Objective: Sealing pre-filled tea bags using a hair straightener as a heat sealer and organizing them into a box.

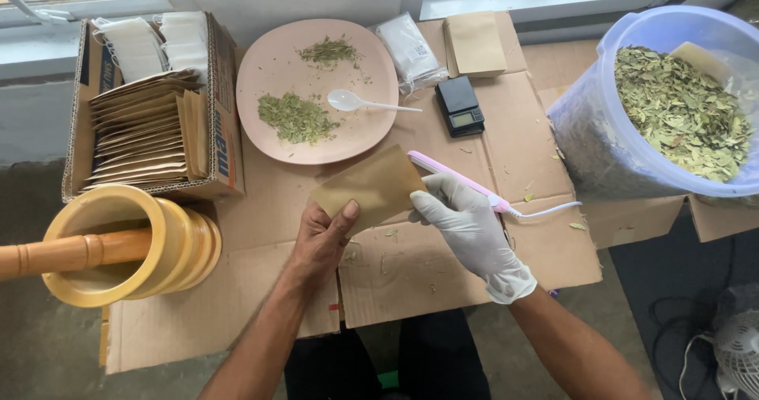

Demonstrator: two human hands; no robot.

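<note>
One small brown paper pouch (370, 186) is pinched in the bare left hand (322, 238) while the pink heat sealer (458, 183) is clasped by the gloved right hand (466, 222). Looks like the sealing step, so the pouch's open edge probably needs to be lined up squarely between the sealer's bars.

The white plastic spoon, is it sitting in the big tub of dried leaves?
No, the white plastic spoon lies on the pink plate beside two small heaps of crushed leaves, well apart from the tub.

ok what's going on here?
A person holds a small brown paper pouch in the bare left hand, while the gloved right hand grips a pink heat sealer at its edge. Behind sit a pink plate with crushed leaves and a spoon, a pocket scale and a tub of dried leaves.
</note>
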